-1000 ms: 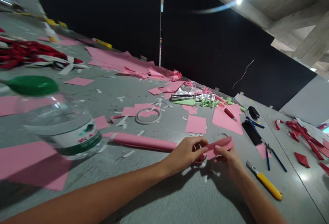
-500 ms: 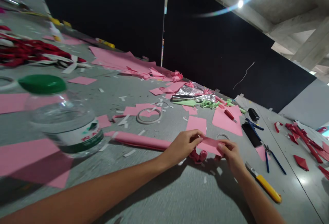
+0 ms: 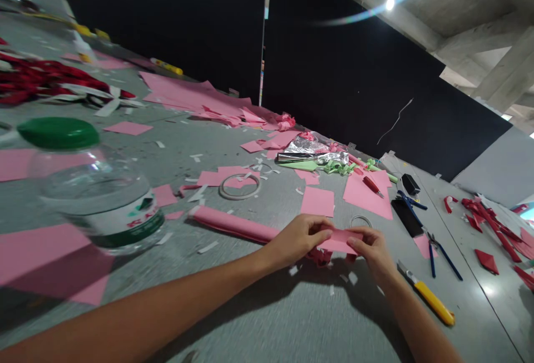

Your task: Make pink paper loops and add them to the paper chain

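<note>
Between my two hands is a small strip of pink paper (image 3: 340, 240), stretched flat above the grey surface. My left hand (image 3: 297, 242) pinches its left end, thumb on top. At the right end, my right hand (image 3: 370, 246) grips it between thumb and fingers. Crumpled pink paper (image 3: 320, 257) shows just under the strip, partly hidden by my left hand. A long pink paper roll (image 3: 236, 225) lies to the left, its right end passing behind my left hand. Beyond my hands lies a pink paper square (image 3: 317, 202).
At left stands a clear bottle with a green cap (image 3: 58, 133). A tape roll (image 3: 239, 187) lies beyond the pink roll. On the right are a yellow box cutter (image 3: 434, 302), blue-handled pliers (image 3: 446, 257) and a black phone (image 3: 405, 217). White scraps are scattered around.
The strip has tilted slightly and sits a little lower, covering more of the crumpled paper. Both hands keep hold of it. The view has shifted slightly.
</note>
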A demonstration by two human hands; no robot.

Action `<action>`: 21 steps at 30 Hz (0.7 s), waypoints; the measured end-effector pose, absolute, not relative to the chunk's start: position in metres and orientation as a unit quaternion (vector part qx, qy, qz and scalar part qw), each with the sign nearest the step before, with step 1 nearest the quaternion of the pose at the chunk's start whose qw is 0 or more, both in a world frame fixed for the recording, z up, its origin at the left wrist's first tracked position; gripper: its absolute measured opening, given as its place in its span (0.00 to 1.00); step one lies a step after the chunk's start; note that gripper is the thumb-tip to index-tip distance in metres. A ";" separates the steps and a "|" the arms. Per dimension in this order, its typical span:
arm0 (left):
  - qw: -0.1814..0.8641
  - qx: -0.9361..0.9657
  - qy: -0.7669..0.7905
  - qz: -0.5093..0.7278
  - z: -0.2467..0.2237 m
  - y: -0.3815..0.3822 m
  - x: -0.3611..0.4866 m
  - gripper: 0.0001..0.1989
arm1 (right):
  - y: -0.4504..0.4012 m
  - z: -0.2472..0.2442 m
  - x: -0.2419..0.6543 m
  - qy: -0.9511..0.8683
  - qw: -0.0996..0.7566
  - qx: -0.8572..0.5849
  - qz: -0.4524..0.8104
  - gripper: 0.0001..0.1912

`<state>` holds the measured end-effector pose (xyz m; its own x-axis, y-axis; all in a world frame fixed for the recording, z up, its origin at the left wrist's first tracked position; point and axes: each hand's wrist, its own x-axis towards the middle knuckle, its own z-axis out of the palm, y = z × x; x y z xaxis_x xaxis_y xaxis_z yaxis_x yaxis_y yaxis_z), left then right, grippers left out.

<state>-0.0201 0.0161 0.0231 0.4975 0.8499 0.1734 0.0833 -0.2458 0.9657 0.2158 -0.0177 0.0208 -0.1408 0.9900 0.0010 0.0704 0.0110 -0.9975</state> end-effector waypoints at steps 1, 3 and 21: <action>0.511 0.696 0.338 0.375 0.023 0.016 -0.020 0.15 | -0.018 0.021 0.215 -0.541 0.450 -0.479 0.524 0.17; 0.510 0.691 0.340 0.383 0.021 0.017 -0.019 0.15 | -0.018 0.020 0.213 -0.516 0.454 -0.481 0.544 0.16; 0.570 0.642 0.364 0.361 0.015 0.020 -0.018 0.20 | -0.017 0.016 0.210 -0.526 0.465 -0.491 0.515 0.19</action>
<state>-0.0176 0.0203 0.0152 0.4746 0.8788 0.0491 0.0552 -0.0854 0.9948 0.2103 -0.0174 0.0163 -0.0841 0.9963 -0.0159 0.0378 -0.0127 -0.9992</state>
